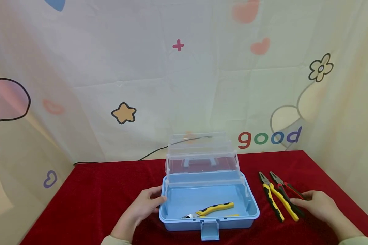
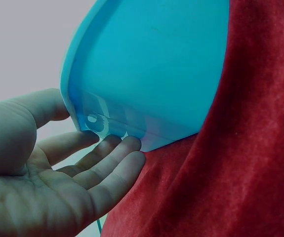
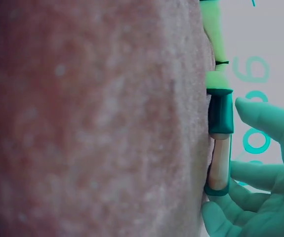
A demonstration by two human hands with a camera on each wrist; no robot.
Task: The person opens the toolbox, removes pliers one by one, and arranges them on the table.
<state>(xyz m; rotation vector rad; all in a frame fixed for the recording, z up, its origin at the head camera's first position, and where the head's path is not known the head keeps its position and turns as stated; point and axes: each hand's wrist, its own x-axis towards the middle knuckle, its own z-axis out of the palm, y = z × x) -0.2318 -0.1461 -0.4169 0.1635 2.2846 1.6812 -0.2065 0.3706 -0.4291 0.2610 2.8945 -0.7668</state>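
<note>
A light blue toolbox (image 1: pixel 208 223) stands with its clear lid (image 1: pixel 202 160) raised. My left hand (image 1: pixel 147 203) grips its left side, the thumb over the rim and the other fingers along the outer wall; the left wrist view shows the same hand (image 2: pixel 67 163) at the box wall (image 2: pixel 151 64). Inside lie yellow-and-black pliers (image 1: pixel 216 208), partly hidden by the front wall. To the right, my right hand (image 1: pixel 320 206) is at the handles of red-and-black pliers (image 1: pixel 283 186). In the right wrist view its thumb (image 3: pixel 263 116) stands slightly apart from the handle (image 3: pixel 221 113).
Yellow-and-black pliers (image 1: pixel 273 195) lie between the toolbox and the red-and-black pair. A front latch (image 1: pixel 210 231) hangs down from the box. Red cloth (image 1: pixel 110 190) covers the table, and a printed curtain (image 1: pixel 184 85) hangs behind, with a thin black cable (image 1: pixel 153 152) before it.
</note>
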